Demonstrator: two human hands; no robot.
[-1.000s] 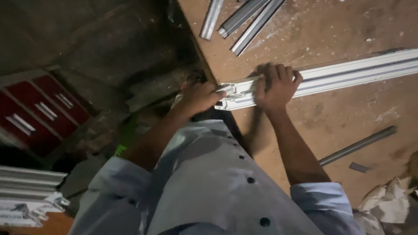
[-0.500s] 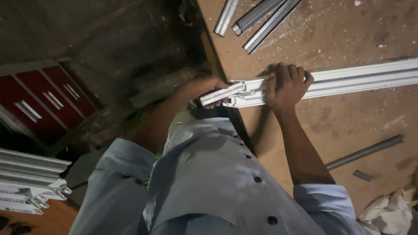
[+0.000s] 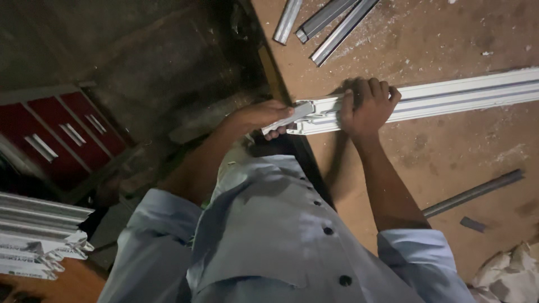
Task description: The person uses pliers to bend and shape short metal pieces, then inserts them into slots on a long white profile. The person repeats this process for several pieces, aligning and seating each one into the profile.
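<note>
A long white window-frame profile lies across a brown wooden worktable, its near end sticking past the table's left edge. My right hand presses down flat on top of the profile near that end. My left hand grips a narrow white strip that slants out of the profile's end.
Several grey metal bars lie at the table's far side, another grey bar and a small dark offcut lie near my right arm. A red drawer cabinet and a stack of white profiles sit at the left. Crumpled cloth lies bottom right.
My left hand has slid left off the profile's end, drawing the narrow white strip further out. The right hand stays pressed on the profile. The view has shifted slightly.
</note>
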